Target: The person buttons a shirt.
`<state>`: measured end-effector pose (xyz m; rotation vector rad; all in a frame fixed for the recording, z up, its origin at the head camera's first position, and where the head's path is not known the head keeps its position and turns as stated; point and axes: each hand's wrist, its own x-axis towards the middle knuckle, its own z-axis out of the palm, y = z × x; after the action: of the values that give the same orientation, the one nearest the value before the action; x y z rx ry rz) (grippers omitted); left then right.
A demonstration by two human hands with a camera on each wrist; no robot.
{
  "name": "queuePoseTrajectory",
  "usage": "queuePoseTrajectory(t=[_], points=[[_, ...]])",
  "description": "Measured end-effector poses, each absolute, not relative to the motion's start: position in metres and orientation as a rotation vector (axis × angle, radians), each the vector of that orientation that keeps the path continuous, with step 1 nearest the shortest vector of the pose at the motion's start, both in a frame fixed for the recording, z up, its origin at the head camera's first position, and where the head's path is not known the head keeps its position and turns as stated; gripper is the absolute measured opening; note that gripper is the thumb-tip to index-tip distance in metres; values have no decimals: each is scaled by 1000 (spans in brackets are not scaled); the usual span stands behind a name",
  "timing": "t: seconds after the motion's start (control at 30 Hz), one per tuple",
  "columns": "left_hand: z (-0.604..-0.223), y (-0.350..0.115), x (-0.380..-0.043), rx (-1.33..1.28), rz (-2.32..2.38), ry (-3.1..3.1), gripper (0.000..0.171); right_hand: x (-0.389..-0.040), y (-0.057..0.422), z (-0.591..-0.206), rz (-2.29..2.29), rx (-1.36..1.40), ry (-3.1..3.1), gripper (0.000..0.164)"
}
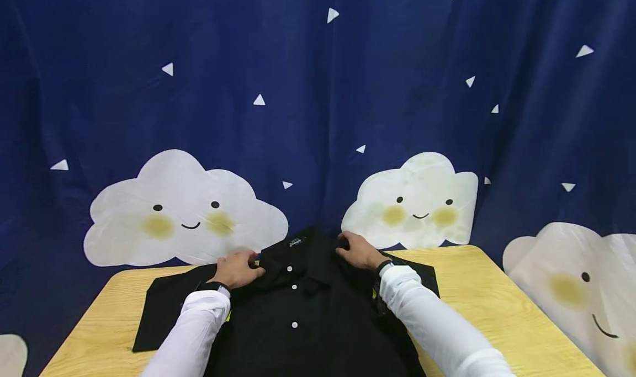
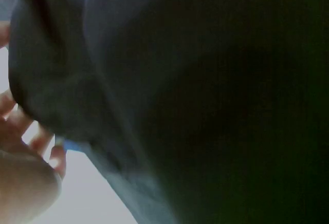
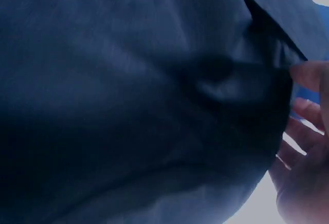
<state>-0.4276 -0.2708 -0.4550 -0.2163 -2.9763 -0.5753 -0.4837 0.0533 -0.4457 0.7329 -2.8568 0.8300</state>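
Note:
A black short-sleeved shirt [image 1: 318, 333] with white buttons is spread front up, its collar [image 1: 320, 261] towards the far side. My left hand [image 1: 237, 269] pinches the cloth at the shoulder left of the collar. In the left wrist view, the fingers [image 2: 20, 121] of that hand lie along the edge of the dark fabric [image 2: 169, 80]. At the shoulder right of the collar, my right hand [image 1: 361, 251] grips the shirt. The right wrist view has its thumb on the cloth [image 3: 154, 106] and its fingers [image 3: 303, 134] behind the edge.
The shirt lies on a light wooden table [image 1: 477, 294] with rounded far corners. Behind it hangs a dark blue curtain [image 1: 308, 62] printed with white triangles and smiling clouds [image 1: 184, 239]. The shirt's sleeves [image 1: 161, 311] reach out to both sides.

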Motion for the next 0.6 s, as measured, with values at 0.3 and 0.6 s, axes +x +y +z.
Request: queuePoseTrajectory(t=[0.3,0.6], points=[[-458,-262,-436,-95,-778,-3021,38,-482,38,-457,822,772,-2805,17],[-451,-252,-434,-102,-729,-3115,8,-475,42,-446,870,844,-2647,5]])
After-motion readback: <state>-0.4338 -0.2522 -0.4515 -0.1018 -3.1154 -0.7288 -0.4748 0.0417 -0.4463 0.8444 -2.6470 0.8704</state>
